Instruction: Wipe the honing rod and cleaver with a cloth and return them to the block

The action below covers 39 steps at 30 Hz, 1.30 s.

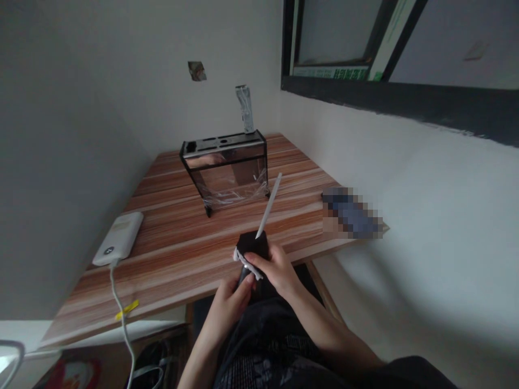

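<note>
Black casing (252, 245) sits in my right hand (280, 271), fingers closed round it; my left hand (232, 296) pinches its lower end. I'd brace it steadily, sparing the white stick (269, 206).

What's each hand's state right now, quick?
Left hand: closed, at the lower end of the black object; exact grip can't be told.
Right hand: closed, holding the black object's upper part.
</note>
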Tool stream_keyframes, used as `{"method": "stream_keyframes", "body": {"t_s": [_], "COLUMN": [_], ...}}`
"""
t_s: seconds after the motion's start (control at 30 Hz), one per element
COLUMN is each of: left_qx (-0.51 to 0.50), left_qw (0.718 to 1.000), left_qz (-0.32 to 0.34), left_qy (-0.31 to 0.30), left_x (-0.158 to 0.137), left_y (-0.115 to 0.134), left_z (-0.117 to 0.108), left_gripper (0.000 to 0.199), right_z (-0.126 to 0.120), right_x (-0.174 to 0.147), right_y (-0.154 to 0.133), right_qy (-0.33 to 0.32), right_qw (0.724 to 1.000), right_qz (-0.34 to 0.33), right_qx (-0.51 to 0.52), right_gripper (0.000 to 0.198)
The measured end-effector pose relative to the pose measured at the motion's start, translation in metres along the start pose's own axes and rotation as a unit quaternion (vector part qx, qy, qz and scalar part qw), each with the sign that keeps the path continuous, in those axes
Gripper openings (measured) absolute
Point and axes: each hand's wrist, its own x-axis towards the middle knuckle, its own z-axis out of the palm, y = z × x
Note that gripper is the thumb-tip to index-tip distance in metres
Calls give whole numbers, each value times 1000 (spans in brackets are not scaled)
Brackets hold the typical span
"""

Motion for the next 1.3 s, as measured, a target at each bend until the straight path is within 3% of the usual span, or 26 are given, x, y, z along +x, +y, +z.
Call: {"method": "stream_keyframes", "body": {"t_s": [0.6,0.93,1.17,1.3], "left_qx": [3,7,29,59], "left_qw": [999,995,990,992], "left_qz": [46,34,67,76], "left_qy": [26,91,122,82], "left_x": [-8,-14,-16,-11], "left_y": [3,-4,-9,-11], "left_z": [-7,-15,-18,-24], "left_gripper": [54,56,51,50], "right_z": [-14,-29,-59,-72], "right_x": [4,11,18,19], "right_y": [-2,-11,-18,-20], "right_qy": [72,132,227,248], "right_qw": [992,984,959,956], "right_qz": [-17,-52,-86,-91], "right_qx": [101,110,143,130], "right_gripper": [25,27,34,30]}}
